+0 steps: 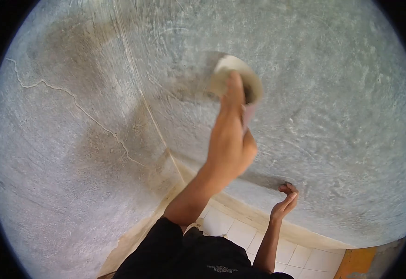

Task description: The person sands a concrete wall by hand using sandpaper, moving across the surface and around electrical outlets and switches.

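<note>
You face the mottled grey wall [333,111], which meets the left wall [49,139] at a corner; a thin, winding crack [75,99] crosses the left one. Below lie white floor tiles [240,232], with an orange panel [355,262] at the near right. Your left hand [231,146] is in front of the grey wall, fingers closed around a pale, motion-blurred tool [250,80] near the wall; you can't tell whether it touches. Your right hand [285,203], nearer and to the right, has its fingers loosely curled beside the same wall, contact unclear.
</note>
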{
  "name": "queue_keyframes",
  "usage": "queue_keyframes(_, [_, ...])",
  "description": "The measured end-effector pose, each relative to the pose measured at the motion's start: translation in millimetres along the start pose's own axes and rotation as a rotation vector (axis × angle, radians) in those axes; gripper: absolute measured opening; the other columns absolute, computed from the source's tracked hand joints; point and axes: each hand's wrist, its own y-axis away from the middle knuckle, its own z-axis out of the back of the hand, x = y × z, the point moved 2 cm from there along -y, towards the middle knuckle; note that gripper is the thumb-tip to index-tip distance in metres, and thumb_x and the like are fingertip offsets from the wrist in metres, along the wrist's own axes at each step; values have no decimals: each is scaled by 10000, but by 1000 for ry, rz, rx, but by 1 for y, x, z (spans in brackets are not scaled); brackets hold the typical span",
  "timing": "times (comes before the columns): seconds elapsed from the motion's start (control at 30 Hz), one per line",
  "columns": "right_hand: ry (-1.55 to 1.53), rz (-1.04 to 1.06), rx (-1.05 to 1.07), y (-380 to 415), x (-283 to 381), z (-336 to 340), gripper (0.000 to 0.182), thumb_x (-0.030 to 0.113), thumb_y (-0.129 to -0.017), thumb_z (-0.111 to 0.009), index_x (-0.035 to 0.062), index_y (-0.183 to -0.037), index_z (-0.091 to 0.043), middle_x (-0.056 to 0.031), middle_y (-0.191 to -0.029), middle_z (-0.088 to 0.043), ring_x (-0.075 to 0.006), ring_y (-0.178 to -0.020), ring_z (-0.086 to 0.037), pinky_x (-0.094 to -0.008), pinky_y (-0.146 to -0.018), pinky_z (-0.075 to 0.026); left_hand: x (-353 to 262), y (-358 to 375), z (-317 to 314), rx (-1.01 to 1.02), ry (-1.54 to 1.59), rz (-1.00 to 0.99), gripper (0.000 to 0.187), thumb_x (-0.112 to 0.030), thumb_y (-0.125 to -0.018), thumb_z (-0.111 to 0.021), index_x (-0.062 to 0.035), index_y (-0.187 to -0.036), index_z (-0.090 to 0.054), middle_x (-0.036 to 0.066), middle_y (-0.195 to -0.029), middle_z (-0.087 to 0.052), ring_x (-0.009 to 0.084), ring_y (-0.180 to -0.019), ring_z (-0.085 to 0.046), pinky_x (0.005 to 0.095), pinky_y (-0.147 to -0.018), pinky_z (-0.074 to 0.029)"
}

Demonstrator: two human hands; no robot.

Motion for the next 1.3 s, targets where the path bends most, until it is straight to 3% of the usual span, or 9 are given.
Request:
queue_keyframes(0.17, [-33, -35, -9, 2, 2, 0, 526, 388, -1063, -282, -32, -1031, -597, -126, -839, -640, -202, -746, -628, -332, -727, -501, 16, -9, 12, -59, 179, 155, 845, 189, -690, -422, 108, -1484, -144, 343, -1498, -248, 466, -1393, -274, 559, -1136, -256])
queue_keyframes(0.3, [-10, -7, 8, 1, 0, 1, 526, 393, -1061, -288, -32, -1036, -597, -127, -848, -639, -206, -748, -627, -331, -727, -503, -11, 5, -10, 62, 45, -48, 836, 174, -693, -419, 102, -1483, -157, 335, -1510, -229, 479, -1395, -258, 549, -1136, -259])
queue_keyframes(0.4, [-7, -15, 8, 2, 0, 2, 529, 398, -1060, -287, -32, -1039, -595, -128, -850, -639, -205, -748, -627, -326, -725, -503, 8, 16, -10, -47, -65, 119, 871, 209, -715, -403, -9, -1524, -167, 289, -1521, -261, 436, -1388, -312, 445, -1096, -371])
queue_keyframes(0.53, [-2, -14, 13, 3, -3, 4, 527, 396, -1061, -285, -31, -1040, -593, -127, -845, -640, -202, -747, -627, -323, -722, -502, -1, 23, -21, 101, -97, 46, 852, 176, -693, -433, 61, -1496, -174, 339, -1533, -137, 521, -1398, -183, 585, -1122, -269])
queue_keyframes(0.83, [-12, 8, 5, 1, -4, 3, 506, 369, -1065, -283, -35, -1040, -587, -126, -820, -647, -201, -732, -634, -321, -715, -504, 9, 5, -22, -14, -101, 32, 893, 162, -740, -466, -10, -1526, -76, 300, -1558, 5, 513, -1411, -78, 497, -1071, -426])
queue_keyframes(0.93, [17, 5, 11, 1, -4, 1, 505, 367, -1065, -283, -37, -1053, -585, -133, -823, -646, -206, -738, -636, -324, -712, -509, 2, 15, -31, 165, -176, -46, 935, 189, -700, -451, -24, -1530, -75, 284, -1566, 22, 499, -1423, -28, 498, -1110, -377])
queue_keyframes(1.07, [-3, 13, 28, 2, -3, 2, 505, 368, -1064, -287, -40, -1058, -583, -142, -843, -647, -213, -748, -637, -329, -720, -514, 54, 7, -20, -216, -116, 148, 939, 179, -685, -418, -44, -1538, -95, 246, -1585, 24, 501, -1432, 1, 537, -1182, -196])
queue_keyframes(1.17, [22, 24, 69, 0, -2, 5, 502, 374, -1061, -296, -39, -1066, -581, -145, -865, -650, -221, -760, -639, -336, -745, -513, 39, 38, -49, -32, -50, -69, 837, 159, -738, -312, 0, -1531, -98, 237, -1595, 12, 431, -1462, 42, 530, -1189, -20])
queue_keyframes(1.3, [44, -4, 116, 3, -1, 11, 489, 373, -1059, -308, -37, -1089, -573, -147, -887, -651, -231, -811, -641, -352, -783, -504, 76, 102, -61, -12, 36, 127, 850, 149, -717, -336, 44, -1519, -75, 275, -1583, 22, 449, -1459, 37, 504, -1191, -58])
